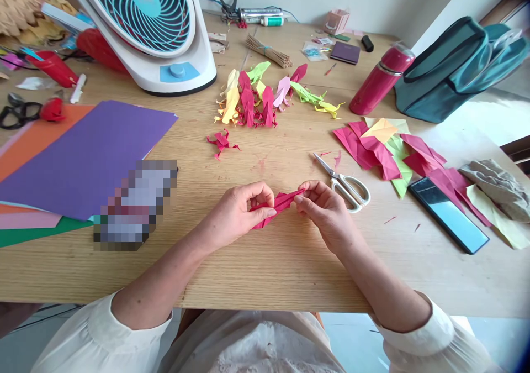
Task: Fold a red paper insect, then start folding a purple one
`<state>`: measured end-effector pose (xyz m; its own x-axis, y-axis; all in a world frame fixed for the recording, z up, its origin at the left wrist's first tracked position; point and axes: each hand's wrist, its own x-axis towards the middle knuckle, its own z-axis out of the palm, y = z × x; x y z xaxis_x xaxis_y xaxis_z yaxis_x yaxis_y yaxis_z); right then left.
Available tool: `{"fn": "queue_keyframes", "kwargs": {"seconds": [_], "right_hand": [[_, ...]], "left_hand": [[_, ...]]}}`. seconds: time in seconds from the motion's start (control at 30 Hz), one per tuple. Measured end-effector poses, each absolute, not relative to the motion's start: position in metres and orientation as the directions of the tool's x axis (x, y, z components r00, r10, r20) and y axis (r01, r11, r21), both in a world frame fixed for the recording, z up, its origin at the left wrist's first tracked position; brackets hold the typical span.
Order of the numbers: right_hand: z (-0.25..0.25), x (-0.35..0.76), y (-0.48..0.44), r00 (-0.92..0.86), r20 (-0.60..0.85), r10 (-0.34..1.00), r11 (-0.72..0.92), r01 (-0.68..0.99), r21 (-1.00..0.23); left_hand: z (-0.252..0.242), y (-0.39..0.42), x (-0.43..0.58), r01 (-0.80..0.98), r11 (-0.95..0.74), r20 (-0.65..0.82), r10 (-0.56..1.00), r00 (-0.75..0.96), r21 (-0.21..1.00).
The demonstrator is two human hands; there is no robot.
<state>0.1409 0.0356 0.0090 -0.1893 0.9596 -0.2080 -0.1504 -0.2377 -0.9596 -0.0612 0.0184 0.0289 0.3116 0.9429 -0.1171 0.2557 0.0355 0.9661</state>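
Observation:
Between my two hands, just above the table's near half, is a narrow folded red paper (284, 200). My left hand (248, 207) pinches its left part between thumb and fingers. The thumb and fingertips of my right hand (321, 204) grip the thin pointed right end. Part of the paper is hidden behind the left fingers. Scissors (350, 190) with white handles lie just past my right hand, blades pointing away to the left. Farther off sits a small red folded paper frog (222, 142), with several folded paper figures (247, 105) in red, yellow, green and pink behind it.
Coloured paper sheets (83, 152) and a blurred-out device (136, 207) lie left. A fan (178, 72) stands behind them. On the right are creased papers (372, 146), a phone (449, 215), a red flask (381, 80) and a teal bag (443, 80).

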Motion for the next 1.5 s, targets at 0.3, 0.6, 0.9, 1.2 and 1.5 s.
{"fn": "queue_keyframes", "kwargs": {"seconds": [0.3, 0.6, 0.9, 1.2, 1.5], "right_hand": [[0.008, 0.142, 0.036, -0.227, -0.233, 0.946, -0.263, -0.114, -0.958], [0.006, 0.144, 0.033, -0.22, -0.055, 0.974, -0.078, -0.097, -0.992], [0.023, 0.168, 0.034, -0.52, 0.013, 0.854, 0.368, 0.586, -0.721], [0.017, 0.159, 0.031, -0.634, -0.035, 0.773, 0.48, 0.619, -0.622], [0.017, 0.157, 0.031, -0.634, -0.023, 0.773, 0.487, 0.615, -0.62]], "left_hand": [[0.029, 0.018, -0.057, 0.265, 0.017, -0.091, 0.959, 0.27, 0.964], [0.027, 0.018, -0.058, 0.282, 0.083, -0.151, 0.962, 0.228, 0.956], [0.019, 0.009, -0.056, 0.599, -0.079, -0.157, 0.93, 0.332, 0.797], [0.018, 0.004, -0.059, 0.689, -0.41, -0.014, 0.854, 0.52, 0.597], [0.003, -0.013, -0.065, 0.654, -0.502, 0.185, 0.85, 0.493, 0.566]]}}
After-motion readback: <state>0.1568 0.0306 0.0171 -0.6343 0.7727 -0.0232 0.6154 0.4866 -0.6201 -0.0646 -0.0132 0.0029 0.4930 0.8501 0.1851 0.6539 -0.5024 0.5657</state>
